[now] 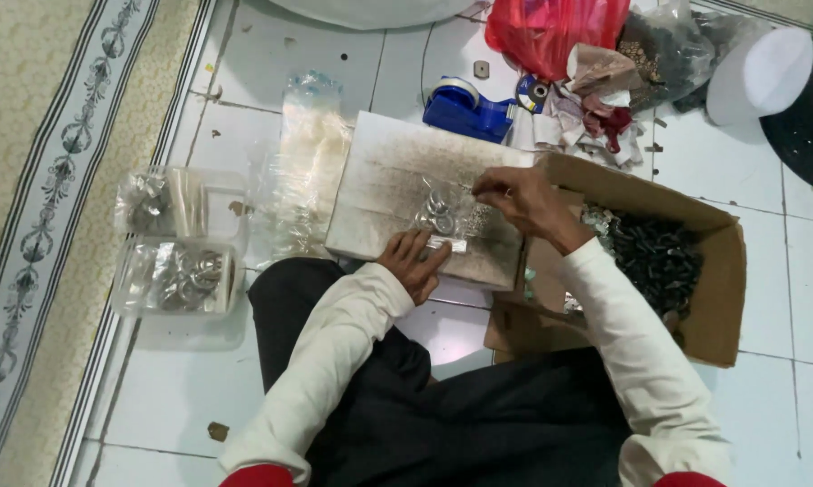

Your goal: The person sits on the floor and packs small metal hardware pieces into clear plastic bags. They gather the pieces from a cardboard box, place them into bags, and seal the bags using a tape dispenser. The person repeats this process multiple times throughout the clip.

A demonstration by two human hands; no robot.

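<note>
The small clear bag (444,219) of metal rings lies on the pale board (379,185) in front of my knees, and both my hands are on it. My left hand (415,261) presses its near end flat, fingers together on the plastic rather than closed round it; my right hand (522,200) pinches the far top edge between thumb and fingertips, clamped on the film. I judge the bag thin, soft and slippery, with little stiffness of its own, while the rings inside give it some weight and will slide and bunch toward whichever end drops. So the safe hold seems to be at the mouth, on the empty film above the rings, with the other hand bearing down on the filled part to keep it from skating on the board. The bag looks glossy and crinkled, with several silver rings (437,209) heaped near its middle. To my right, an open cardboard box (708,271) holds a heap of dark small parts (656,257). To my left, two filled clear packets (176,275) sit on the white tiled floor (190,388), beside a stack of empty clear bags (303,171). Farther off lie a blue tape dispenser (465,108) and a red plastic bag (551,32).
</note>
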